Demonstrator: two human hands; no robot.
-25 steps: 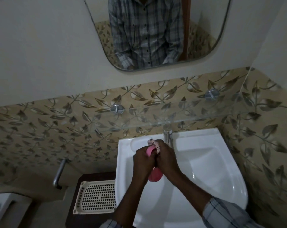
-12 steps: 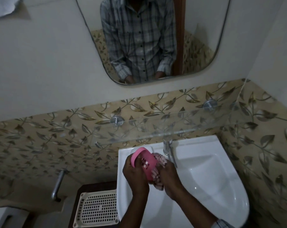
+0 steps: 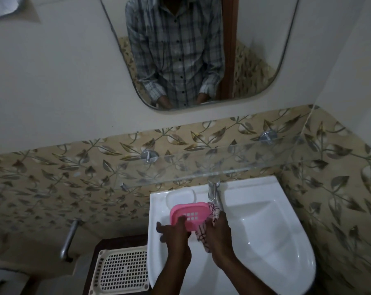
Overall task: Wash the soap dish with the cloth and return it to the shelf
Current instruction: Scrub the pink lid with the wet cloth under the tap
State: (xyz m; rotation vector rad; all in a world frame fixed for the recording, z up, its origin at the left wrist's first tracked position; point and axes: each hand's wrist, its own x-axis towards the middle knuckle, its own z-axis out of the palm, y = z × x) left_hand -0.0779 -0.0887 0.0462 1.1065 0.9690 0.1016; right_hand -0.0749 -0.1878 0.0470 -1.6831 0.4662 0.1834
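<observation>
A pink soap dish (image 3: 189, 216) with a grid of small drain holes is held flat over the left part of the white sink (image 3: 265, 226). My left hand (image 3: 176, 235) grips its near edge, thumb on top. My right hand (image 3: 217, 237) holds a pink-and-white patterned cloth (image 3: 203, 229) bunched against the dish's right side. The glass shelf (image 3: 201, 167) runs along the tiled wall just above the sink, with nothing on it.
A chrome tap (image 3: 214, 190) stands at the sink's back, close to the cloth. A cream perforated tray (image 3: 122, 271) lies on a dark stand left of the sink. A metal handle (image 3: 68, 239) sticks out of the wall. A mirror (image 3: 191, 50) hangs above.
The dish has turned from upright on its edge to lying flat with its holed face up. The cloth has shifted from behind the dish to its right side. The view has tilted upward.
</observation>
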